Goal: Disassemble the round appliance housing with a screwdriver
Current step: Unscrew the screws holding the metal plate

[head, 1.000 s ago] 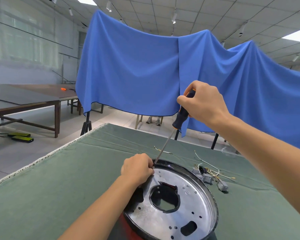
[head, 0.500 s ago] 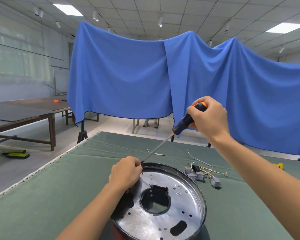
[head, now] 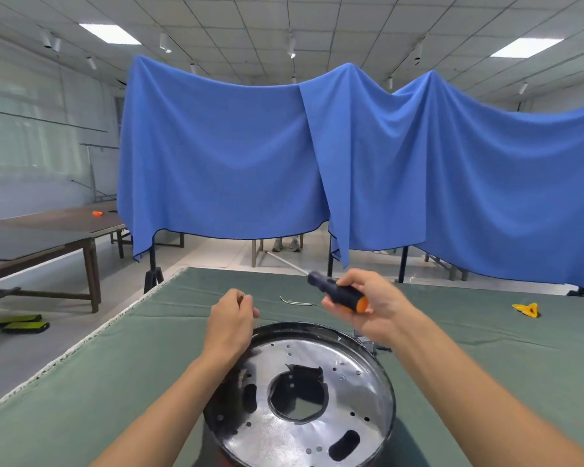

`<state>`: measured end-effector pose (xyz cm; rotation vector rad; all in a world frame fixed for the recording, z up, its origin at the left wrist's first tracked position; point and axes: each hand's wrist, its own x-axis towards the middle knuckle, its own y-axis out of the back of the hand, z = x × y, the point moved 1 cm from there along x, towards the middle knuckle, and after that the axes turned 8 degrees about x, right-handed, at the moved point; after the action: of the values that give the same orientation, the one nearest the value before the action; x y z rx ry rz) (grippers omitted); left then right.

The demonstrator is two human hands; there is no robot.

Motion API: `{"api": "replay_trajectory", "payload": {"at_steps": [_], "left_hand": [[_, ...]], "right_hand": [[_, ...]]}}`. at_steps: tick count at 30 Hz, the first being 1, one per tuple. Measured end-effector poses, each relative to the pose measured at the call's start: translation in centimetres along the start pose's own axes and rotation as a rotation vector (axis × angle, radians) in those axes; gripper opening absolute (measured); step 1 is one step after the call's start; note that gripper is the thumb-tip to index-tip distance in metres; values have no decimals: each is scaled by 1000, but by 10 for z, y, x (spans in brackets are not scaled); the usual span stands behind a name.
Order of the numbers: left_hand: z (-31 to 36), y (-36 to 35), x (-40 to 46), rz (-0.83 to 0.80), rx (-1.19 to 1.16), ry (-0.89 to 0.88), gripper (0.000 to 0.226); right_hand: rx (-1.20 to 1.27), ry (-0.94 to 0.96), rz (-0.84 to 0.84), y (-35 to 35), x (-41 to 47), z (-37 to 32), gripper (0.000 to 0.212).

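Head view: beyond the round housing (head: 300,396), the right hand (head: 368,308) clasps the screwdriver (head: 338,291); the left hand (head: 231,318), fingertips pinched, hovers at its far-left rim.

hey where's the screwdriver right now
The screwdriver is in the right hand, lifted above the far rim of the round housing, shaft pointing away toward the blue cloth.

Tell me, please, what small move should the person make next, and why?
Probably the left hand should set down on the green table cloth, beside the housing, whatever it pinches. Its fingertips are closed as if on a small screw, though the piece is too small to tell. The right hand holds the screwdriver with its shaft pointing away, clear of the round housing.
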<state>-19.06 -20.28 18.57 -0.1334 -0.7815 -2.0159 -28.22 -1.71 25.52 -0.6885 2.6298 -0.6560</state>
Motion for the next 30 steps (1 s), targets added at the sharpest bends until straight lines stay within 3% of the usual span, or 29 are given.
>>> {"api": "replay_trajectory", "payload": {"at_steps": [3, 8, 10, 16, 18, 21, 26, 30], "left_hand": [[1, 15, -1, 32, -121, -14, 23], [-18, 41, -12, 34, -352, 49, 18], [-35, 46, -12, 38, -360, 87, 18], [-90, 33, -2, -49, -127, 233, 31], [-103, 24, 5, -151, 72, 208, 34], [-109, 19, 19, -428, 468, 179, 28], [-94, 21, 48, -902, 745, 249, 18], [-94, 33, 74, -984, 847, 350, 12]], "right_hand": [[-44, -50, -9, -8, 14, 33, 7], [-222, 76, 49, -20, 38, 69, 23], [-283, 98, 61, -18, 44, 83, 34], [-489, 206, 41, -13, 53, 97, 32], [-584, 260, 3, -12, 53, 101, 33], [-690, 301, -23, -11, 52, 104, 35], [-758, 285, -53, -9, 52, 105, 31], [-786, 270, -68, -8, 54, 106, 31]]}}
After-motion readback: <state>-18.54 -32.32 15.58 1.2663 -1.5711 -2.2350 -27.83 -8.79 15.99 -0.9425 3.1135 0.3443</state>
